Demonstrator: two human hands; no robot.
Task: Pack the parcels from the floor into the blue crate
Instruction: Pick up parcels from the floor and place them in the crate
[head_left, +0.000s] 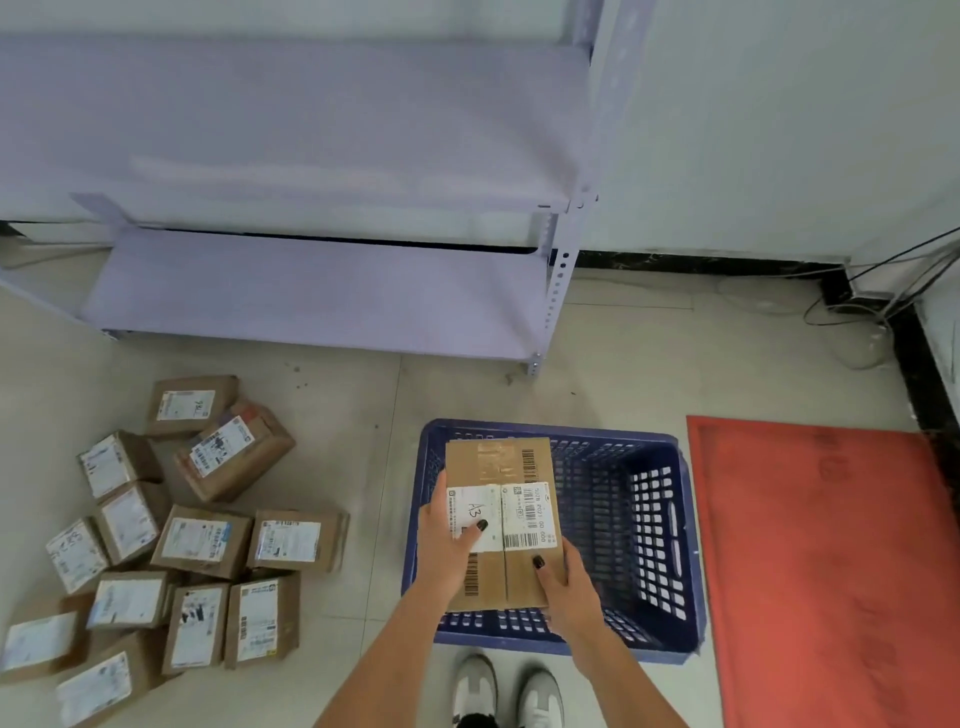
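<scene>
I hold a flat brown cardboard parcel with a white shipping label marked "A3" over the left half of the blue crate. My left hand grips its near left edge, thumb on the label. My right hand grips its near right corner. The crate is a slatted plastic bin on the floor; the part of its inside that shows holds nothing. Several more labelled brown parcels lie scattered on the floor to the left.
A grey metal shelf rack stands behind the parcels against the wall. A red mat lies right of the crate. Cables trail in the far right corner. My shoes are just in front of the crate.
</scene>
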